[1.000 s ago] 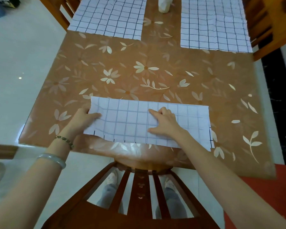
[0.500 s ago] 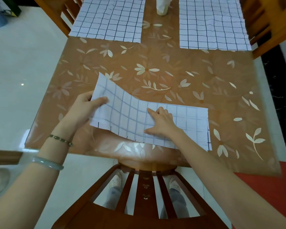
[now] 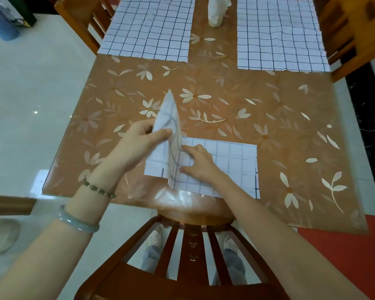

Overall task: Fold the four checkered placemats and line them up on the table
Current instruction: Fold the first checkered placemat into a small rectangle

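A folded white checkered placemat (image 3: 232,161) lies near the front edge of the brown flowered table (image 3: 225,109). My left hand (image 3: 139,146) pinches its left end and holds that end lifted upright above the table. My right hand (image 3: 200,162) presses flat on the middle of the mat, fingers spread along the crease. Two more checkered placemats lie flat and unfolded at the far side, one at the left (image 3: 149,29) and one at the right (image 3: 279,35). No fourth mat is visible.
A pale bottle-like object (image 3: 217,11) stands between the two far mats. Wooden chairs stand at the far left (image 3: 82,20), far right (image 3: 355,33) and right below me (image 3: 182,267). A blue container (image 3: 0,24) sits on the white floor at the left.
My left hand has raised the placemat's left end from flat on the table to upright and carried it rightward toward my right hand. The right hand stays pressed on the mat.
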